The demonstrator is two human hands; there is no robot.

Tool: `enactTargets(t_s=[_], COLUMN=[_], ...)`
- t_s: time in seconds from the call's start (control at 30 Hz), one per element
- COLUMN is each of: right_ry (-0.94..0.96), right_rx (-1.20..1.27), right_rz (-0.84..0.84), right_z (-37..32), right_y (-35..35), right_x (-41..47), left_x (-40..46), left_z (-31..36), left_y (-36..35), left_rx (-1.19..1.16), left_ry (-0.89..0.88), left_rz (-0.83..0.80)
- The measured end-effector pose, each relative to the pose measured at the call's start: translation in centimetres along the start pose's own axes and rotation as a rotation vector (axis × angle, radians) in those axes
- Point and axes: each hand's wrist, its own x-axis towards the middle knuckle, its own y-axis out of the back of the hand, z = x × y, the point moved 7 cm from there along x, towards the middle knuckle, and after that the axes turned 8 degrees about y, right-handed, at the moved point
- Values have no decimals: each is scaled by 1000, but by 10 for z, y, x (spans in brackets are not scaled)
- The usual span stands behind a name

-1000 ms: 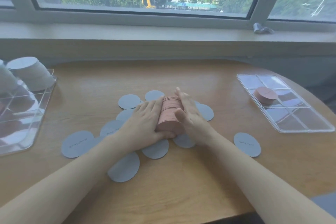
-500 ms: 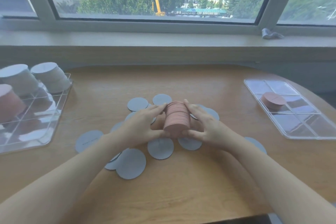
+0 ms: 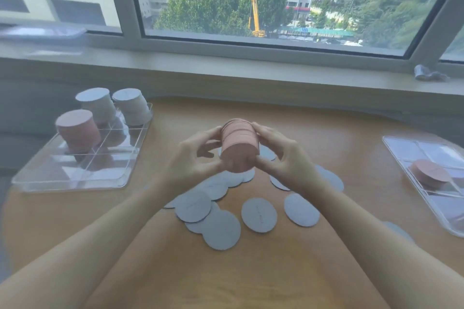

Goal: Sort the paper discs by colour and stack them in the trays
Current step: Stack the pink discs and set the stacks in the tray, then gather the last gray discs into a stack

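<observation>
Pink stack of discs (image 3: 239,145) held clear of the table (image 3: 288,271), lying on its side, long axis running away from the body and slightly up, one flat face turned toward the camera. Clamped between both hands: left hand (image 3: 193,158) curled round its left flank, thumb near the lower front edge; right hand (image 3: 283,155) curled round its right flank, fingers over the far top. Neither grip slack; both wrapped on the same stack, edges a little uneven.

Two possible homes, judged by colour. Left tray (image 3: 75,178) up and to the left, carrying a tall pink pile (image 3: 77,130) in a near compartment and two pale grey piles (image 3: 113,105) behind it. Right tray (image 3: 426,198) well out to the right, carrying a short pink pile (image 3: 430,174). Roughly midway between them, so no clear telling which is meant; left hand nearer the left tray, right hand nearer the right. Needs tipping upright before setting down.

Loose grey discs (image 3: 221,228) scattered flat on the table below and in front of the hands, not yet sorted.
</observation>
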Motion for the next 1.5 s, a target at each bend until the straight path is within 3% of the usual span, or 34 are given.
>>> enactTargets(t_s=[0.3,0.5,0.77,1.13,1.3,1.5], right_ry=[17,4,-158,-217,-166,-191], right_rx=[222,337,301,141,-201,-173], right_rz=[-71,-189,-291,-426,-486,-422], right_z=[-35,-50,-13,4,-3,6], right_y=[-116,-181,-231,-250,-252,-261], right_x=[97,152,195,211,219,221], left_x=[-37,-42,-13,-3,-4,-4], left_z=[-40,-75,-114,-138,-142,-150], left_y=[123,178,199,204,206,214], left_rx=[-155,-146,-154,-77,-27,66], left_ry=[229,431,623,755,756,718], left_rz=[421,596,582,577,580,544])
